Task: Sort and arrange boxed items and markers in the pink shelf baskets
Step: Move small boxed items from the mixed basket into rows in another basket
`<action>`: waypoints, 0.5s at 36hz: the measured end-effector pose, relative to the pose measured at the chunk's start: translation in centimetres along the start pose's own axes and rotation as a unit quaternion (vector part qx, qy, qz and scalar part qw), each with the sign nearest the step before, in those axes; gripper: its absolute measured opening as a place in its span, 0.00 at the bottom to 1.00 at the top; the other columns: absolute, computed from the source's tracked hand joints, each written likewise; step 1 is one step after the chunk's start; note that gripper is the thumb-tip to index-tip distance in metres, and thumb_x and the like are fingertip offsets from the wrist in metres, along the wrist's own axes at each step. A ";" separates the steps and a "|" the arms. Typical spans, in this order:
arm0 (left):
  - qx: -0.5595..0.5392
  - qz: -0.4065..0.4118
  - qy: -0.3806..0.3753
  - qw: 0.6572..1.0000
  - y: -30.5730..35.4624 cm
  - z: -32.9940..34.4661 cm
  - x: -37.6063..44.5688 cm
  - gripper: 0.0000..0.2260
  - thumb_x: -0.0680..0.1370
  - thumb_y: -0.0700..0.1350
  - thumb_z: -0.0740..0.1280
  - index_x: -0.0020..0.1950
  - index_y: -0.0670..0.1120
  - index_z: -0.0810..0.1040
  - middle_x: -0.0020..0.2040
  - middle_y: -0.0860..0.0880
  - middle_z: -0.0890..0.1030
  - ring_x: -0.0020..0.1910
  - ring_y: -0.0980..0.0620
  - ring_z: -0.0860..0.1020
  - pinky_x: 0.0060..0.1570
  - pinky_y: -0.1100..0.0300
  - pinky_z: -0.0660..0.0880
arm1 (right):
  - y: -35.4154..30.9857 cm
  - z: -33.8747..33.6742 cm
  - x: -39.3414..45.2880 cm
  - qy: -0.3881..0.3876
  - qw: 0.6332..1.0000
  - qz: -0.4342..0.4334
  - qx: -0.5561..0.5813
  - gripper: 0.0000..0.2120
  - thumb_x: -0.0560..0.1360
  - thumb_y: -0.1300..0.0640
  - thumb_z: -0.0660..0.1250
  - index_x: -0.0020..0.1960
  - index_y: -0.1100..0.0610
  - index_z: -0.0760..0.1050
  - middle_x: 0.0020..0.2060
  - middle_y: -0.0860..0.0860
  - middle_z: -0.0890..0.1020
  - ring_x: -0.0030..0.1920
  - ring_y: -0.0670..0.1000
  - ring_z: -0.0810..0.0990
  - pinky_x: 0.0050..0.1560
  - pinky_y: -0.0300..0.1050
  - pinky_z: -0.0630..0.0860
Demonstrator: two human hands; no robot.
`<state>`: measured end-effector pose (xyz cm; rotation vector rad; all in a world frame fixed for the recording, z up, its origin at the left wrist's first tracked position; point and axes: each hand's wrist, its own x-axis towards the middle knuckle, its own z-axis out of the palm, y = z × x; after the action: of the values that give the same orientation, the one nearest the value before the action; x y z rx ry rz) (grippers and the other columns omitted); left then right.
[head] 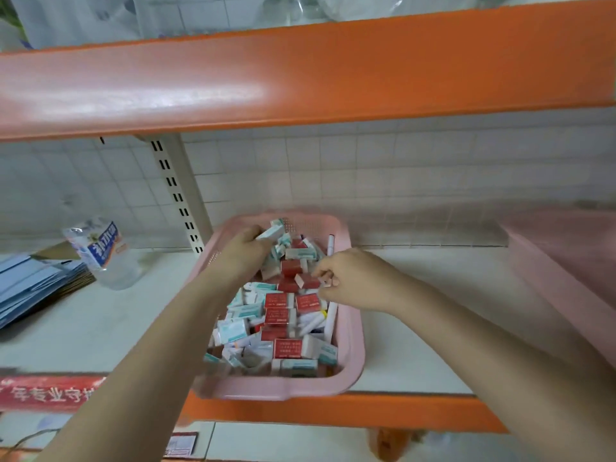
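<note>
A pink basket (353, 358) stands on the white shelf, filled with several small boxes, some red (287, 349) and some white with teal print (233, 329). White markers (331, 320) lie along its right side. My left hand (245, 250) reaches over the far left part of the basket and grips a white-and-teal box (270, 232). My right hand (350, 280) hovers over the middle of the basket, its fingertips pinching a small red-and-white box (305, 281).
A plastic water bottle (100, 255) lies on the shelf at the left, beside a stack of flat blue cartons (30, 288). Another pink basket (566, 261) sits at the right. An orange shelf beam (300, 71) runs overhead; a slotted upright (176, 191) stands behind.
</note>
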<state>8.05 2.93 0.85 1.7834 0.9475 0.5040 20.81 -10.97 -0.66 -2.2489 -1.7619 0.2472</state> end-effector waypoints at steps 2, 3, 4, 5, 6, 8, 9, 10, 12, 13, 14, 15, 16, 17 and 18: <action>-0.097 -0.033 -0.017 0.995 0.3 -0.3 -0.7 0.09 0.81 0.41 0.62 0.60 0.42 0.75 0.30 0.49 0.75 0.26 0.51 0.76 0.49 0.40 0.79 | -0.3 0.7 1.0 -0.035 0.998 -0.012 -0.054 0.16 0.73 0.48 0.69 0.57 0.55 0.78 0.48 0.52 0.82 0.47 0.53 0.80 0.47 0.49 0.79; -0.127 -0.041 -0.023 0.991 0.6 -0.3 -1.2 0.09 0.81 0.38 0.61 0.60 0.40 0.73 0.34 0.46 0.74 0.28 0.50 0.76 0.47 0.42 0.80 | -0.5 1.0 1.5 -0.051 0.996 -0.020 -0.066 0.17 0.72 0.46 0.70 0.56 0.55 0.77 0.47 0.51 0.81 0.46 0.53 0.80 0.45 0.48 0.78; -0.153 -0.045 -0.030 0.987 0.7 -0.4 -1.6 0.09 0.81 0.35 0.59 0.60 0.40 0.73 0.38 0.45 0.73 0.30 0.49 0.76 0.43 0.46 0.80 | -0.6 1.2 1.9 -0.068 0.995 -0.026 -0.075 0.19 0.71 0.45 0.71 0.57 0.54 0.75 0.47 0.50 0.81 0.45 0.53 0.79 0.42 0.46 0.77; -0.178 -0.048 -0.037 0.982 0.7 -0.6 -1.8 0.11 0.80 0.32 0.57 0.60 0.39 0.72 0.41 0.44 0.73 0.32 0.47 0.76 0.39 0.50 0.80 | -0.7 1.4 2.2 -0.085 0.992 -0.029 -0.084 0.21 0.71 0.45 0.71 0.59 0.53 0.73 0.47 0.48 0.79 0.46 0.52 0.78 0.40 0.44 0.74; -0.199 -0.050 -0.044 0.978 0.5 -0.7 -1.9 0.12 0.78 0.30 0.55 0.59 0.39 0.71 0.44 0.43 0.73 0.35 0.46 0.75 0.36 0.53 0.79 | -0.8 1.7 2.6 -0.094 0.991 -0.029 -0.091 0.25 0.71 0.45 0.71 0.63 0.53 0.70 0.47 0.47 0.78 0.46 0.51 0.77 0.37 0.42 0.71; -0.219 -0.058 -0.052 0.973 0.1 -1.1 -1.8 0.11 0.75 0.28 0.54 0.52 0.40 0.71 0.47 0.40 0.72 0.37 0.44 0.75 0.36 0.53 0.78 | -0.9 2.2 3.4 -0.098 0.991 -0.020 -0.088 0.30 0.71 0.46 0.70 0.69 0.51 0.63 0.48 0.46 0.75 0.47 0.51 0.75 0.37 0.41 0.68; -0.223 -0.063 -0.058 0.971 -0.1 -1.3 -1.7 0.09 0.75 0.28 0.55 0.48 0.40 0.69 0.47 0.39 0.73 0.38 0.43 0.76 0.37 0.53 0.77 | -0.9 2.6 3.8 -0.098 0.992 -0.016 -0.077 0.31 0.71 0.46 0.69 0.70 0.49 0.61 0.50 0.47 0.76 0.49 0.51 0.77 0.41 0.43 0.72; -0.223 -0.067 -0.067 0.970 -0.2 -1.3 -1.7 0.08 0.74 0.28 0.55 0.44 0.41 0.67 0.46 0.38 0.74 0.38 0.44 0.76 0.38 0.52 0.77 | -1.0 2.9 4.1 -0.093 0.994 -0.017 -0.059 0.31 0.71 0.44 0.68 0.70 0.48 0.61 0.53 0.47 0.78 0.53 0.53 0.78 0.46 0.47 0.76; -0.221 -0.072 -0.086 0.969 -0.3 -1.4 -1.5 0.09 0.73 0.28 0.56 0.42 0.42 0.65 0.42 0.39 0.74 0.37 0.45 0.76 0.40 0.51 0.77 | -1.2 3.1 4.3 -0.093 0.995 -0.020 -0.039 0.29 0.72 0.45 0.67 0.70 0.45 0.62 0.59 0.48 0.77 0.56 0.54 0.78 0.52 0.53 0.77; -0.218 -0.073 -0.093 0.969 -0.3 -1.4 -1.5 0.09 0.73 0.28 0.56 0.41 0.42 0.66 0.40 0.41 0.75 0.36 0.46 0.76 0.40 0.51 0.77 | -1.2 3.0 4.2 -0.094 0.994 -0.023 -0.045 0.29 0.73 0.50 0.67 0.72 0.46 0.61 0.61 0.48 0.76 0.56 0.54 0.78 0.52 0.53 0.77; -0.209 -0.075 -0.100 0.970 -0.4 -1.3 -1.6 0.10 0.73 0.28 0.56 0.40 0.42 0.66 0.38 0.42 0.75 0.35 0.47 0.76 0.39 0.53 0.77 | -1.0 3.0 4.2 -0.092 0.994 -0.026 -0.056 0.30 0.74 0.55 0.65 0.74 0.46 0.59 0.62 0.49 0.75 0.56 0.55 0.77 0.49 0.51 0.77; -0.200 -0.076 -0.104 0.971 -0.4 -1.3 -1.6 0.10 0.72 0.27 0.57 0.39 0.42 0.66 0.35 0.43 0.75 0.33 0.48 0.76 0.37 0.54 0.78 | -0.8 3.0 4.3 -0.087 0.993 -0.029 -0.068 0.31 0.75 0.60 0.62 0.75 0.46 0.57 0.64 0.50 0.74 0.55 0.55 0.77 0.45 0.48 0.76; -0.186 -0.075 -0.106 0.974 -0.3 -1.2 -1.6 0.10 0.72 0.27 0.57 0.39 0.42 0.67 0.31 0.45 0.74 0.30 0.49 0.76 0.35 0.56 0.77 | -0.5 3.0 4.3 -0.080 0.993 -0.032 -0.076 0.31 0.75 0.62 0.60 0.76 0.46 0.57 0.66 0.50 0.73 0.53 0.54 0.77 0.41 0.46 0.73; -0.176 -0.076 -0.104 0.976 -0.3 -1.0 -1.7 0.11 0.72 0.27 0.58 0.41 0.42 0.68 0.26 0.47 0.73 0.27 0.51 0.75 0.34 0.57 0.77 | -0.5 3.0 4.3 -0.074 0.994 -0.034 -0.079 0.30 0.76 0.63 0.58 0.75 0.46 0.58 0.67 0.50 0.73 0.51 0.53 0.75 0.40 0.45 0.70; -0.166 -0.075 -0.104 0.978 -0.2 -0.9 -1.8 0.11 0.72 0.26 0.59 0.42 0.42 0.68 0.23 0.48 0.72 0.24 0.52 0.74 0.33 0.57 0.76 | -0.5 2.9 4.3 -0.068 0.994 -0.038 -0.076 0.29 0.77 0.63 0.57 0.75 0.46 0.59 0.67 0.50 0.73 0.49 0.53 0.74 0.39 0.45 0.68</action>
<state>6.30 2.06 1.22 1.4197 0.7927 0.3489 20.55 -6.43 -3.16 -2.3114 -1.9955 0.2643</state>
